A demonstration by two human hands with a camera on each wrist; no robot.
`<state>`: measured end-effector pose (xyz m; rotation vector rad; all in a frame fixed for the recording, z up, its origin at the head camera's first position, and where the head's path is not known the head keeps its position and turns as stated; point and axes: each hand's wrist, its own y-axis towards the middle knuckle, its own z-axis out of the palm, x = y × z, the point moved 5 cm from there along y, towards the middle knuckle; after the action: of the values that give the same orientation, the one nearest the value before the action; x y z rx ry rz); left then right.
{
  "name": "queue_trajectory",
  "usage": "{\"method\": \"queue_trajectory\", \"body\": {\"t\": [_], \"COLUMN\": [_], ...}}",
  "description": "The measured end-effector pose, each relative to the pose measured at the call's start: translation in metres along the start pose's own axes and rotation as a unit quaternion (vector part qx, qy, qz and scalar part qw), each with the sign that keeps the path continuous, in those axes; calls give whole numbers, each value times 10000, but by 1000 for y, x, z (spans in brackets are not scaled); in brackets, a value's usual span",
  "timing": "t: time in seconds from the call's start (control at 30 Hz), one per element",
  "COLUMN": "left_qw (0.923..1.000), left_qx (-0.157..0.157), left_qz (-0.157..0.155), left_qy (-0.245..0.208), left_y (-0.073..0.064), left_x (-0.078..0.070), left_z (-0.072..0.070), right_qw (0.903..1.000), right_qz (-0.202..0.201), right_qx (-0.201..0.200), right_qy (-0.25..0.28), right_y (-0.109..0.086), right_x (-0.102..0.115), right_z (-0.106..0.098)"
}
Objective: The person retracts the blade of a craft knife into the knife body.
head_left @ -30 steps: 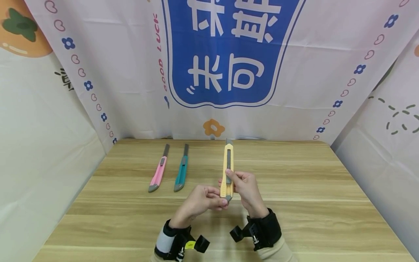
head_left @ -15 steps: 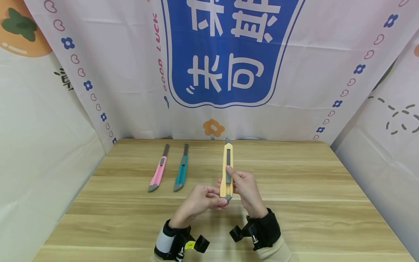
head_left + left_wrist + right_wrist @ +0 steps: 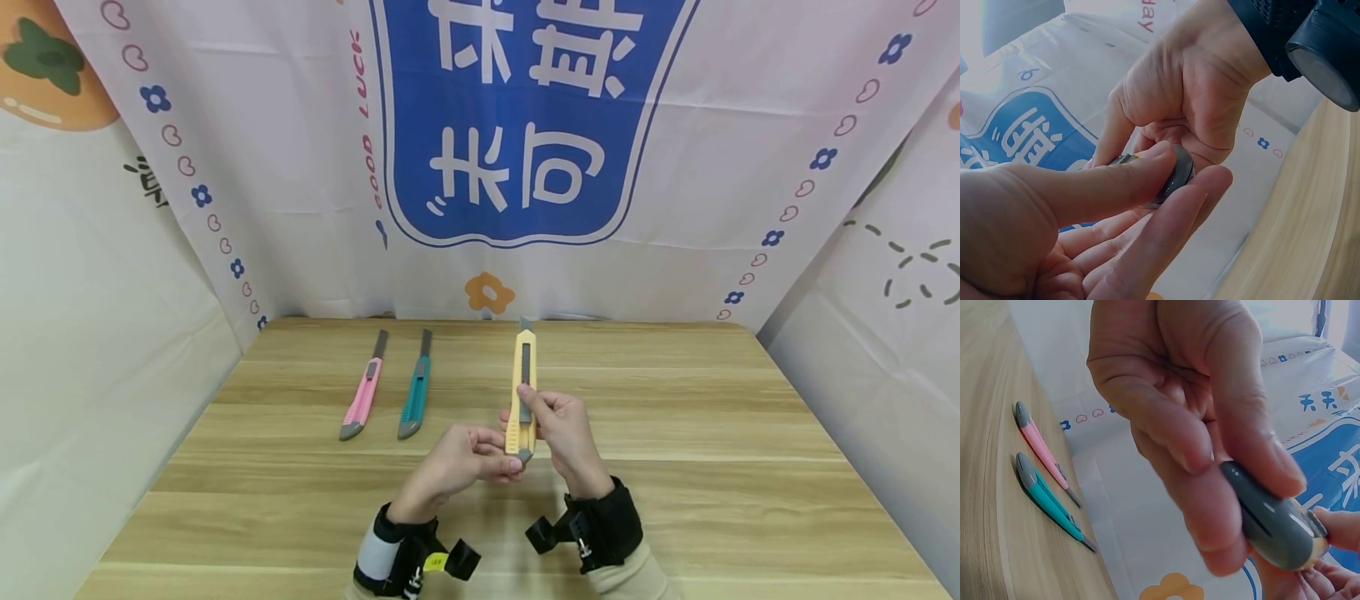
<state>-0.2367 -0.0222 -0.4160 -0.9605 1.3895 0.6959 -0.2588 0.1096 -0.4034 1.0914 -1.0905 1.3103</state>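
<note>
In the head view a yellow utility knife (image 3: 525,358) is held up over the table, its grey blade tip showing past the far end. My left hand (image 3: 461,458) pinches the knife's grey end cap between thumb and fingers. Gripping the body from the right is my right hand (image 3: 562,429), its thumb on the slider side. In the left wrist view the thumb of my left hand (image 3: 1110,194) covers much of the grey cap. The right wrist view shows that cap up close. A pink utility knife (image 3: 363,396) and a teal one, another utility knife (image 3: 417,396), lie apart from my hands.
The wooden table (image 3: 675,433) meets a hanging white printed cloth (image 3: 315,208) along its back edge. White cloth also stands at both sides. Each wrist wears a black strap with a small camera, the right strap (image 3: 603,529) close below the knife.
The right thumb has shifted slightly forward along the yellow utility knife, then a little back. The knife tip moved slightly with it. The left hand keeps its pinch; the other knives have not moved.
</note>
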Motion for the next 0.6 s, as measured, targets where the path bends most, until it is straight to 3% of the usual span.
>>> {"method": "queue_trajectory", "body": {"t": [0.37,0.6], "left_qw": [10000,10000], "left_qx": [39,-8], "left_qz": [-31,-50], "left_qy": [-6,-40], "left_y": [-1,0], "left_x": [-1,-1], "left_z": [0,0], "right_qw": [9997,9997], "right_qz": [-181,68], "right_qx": [149,201], "right_qy": [-4,-88], "right_y": [0,1], "right_x": [1,-1], "right_z": [0,-2]}}
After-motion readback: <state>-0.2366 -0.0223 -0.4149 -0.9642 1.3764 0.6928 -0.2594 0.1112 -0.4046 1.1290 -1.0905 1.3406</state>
